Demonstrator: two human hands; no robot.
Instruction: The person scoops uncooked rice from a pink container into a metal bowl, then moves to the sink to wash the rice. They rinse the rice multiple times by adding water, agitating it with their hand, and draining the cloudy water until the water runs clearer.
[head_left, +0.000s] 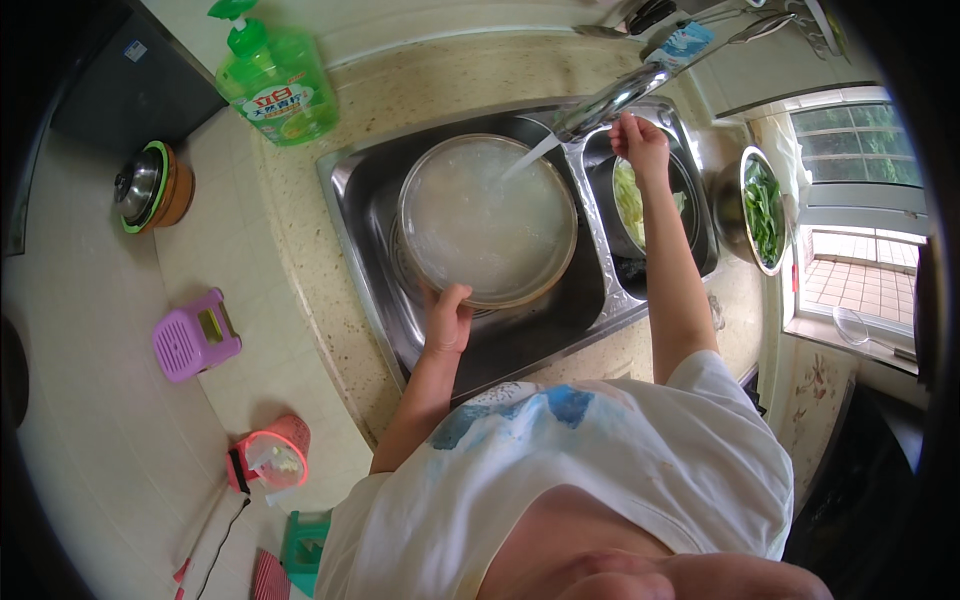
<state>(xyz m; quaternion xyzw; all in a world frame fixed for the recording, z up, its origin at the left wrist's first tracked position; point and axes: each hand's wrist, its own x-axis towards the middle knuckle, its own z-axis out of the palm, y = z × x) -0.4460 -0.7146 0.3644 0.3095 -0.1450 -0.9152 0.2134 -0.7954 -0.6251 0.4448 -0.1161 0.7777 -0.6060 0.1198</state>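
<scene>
Cloudy water fills a large round metal basin (487, 217) in the left bowl of a stainless steel double sink (525, 356). My left hand (448, 319) grips the basin's near rim, thumb on top. From a chrome faucet (611, 101), water runs into the basin. Reaching over the right bowl, my right hand (641, 148) has its bent fingers at the faucet's near side; the exact contact point is partly hidden. Beneath that forearm, a metal pot (686, 225) with pale green cut vegetables (628, 199) sits in the right bowl.
A metal bowl of green leaves (763, 214) stands right of the sink. Green pump-bottle detergent (285, 94) is at the back left. On the floor are a purple stool (184, 341), a lidded pot (161, 187) and a pink bin (289, 442). Utensils (645, 19) hang behind the faucet.
</scene>
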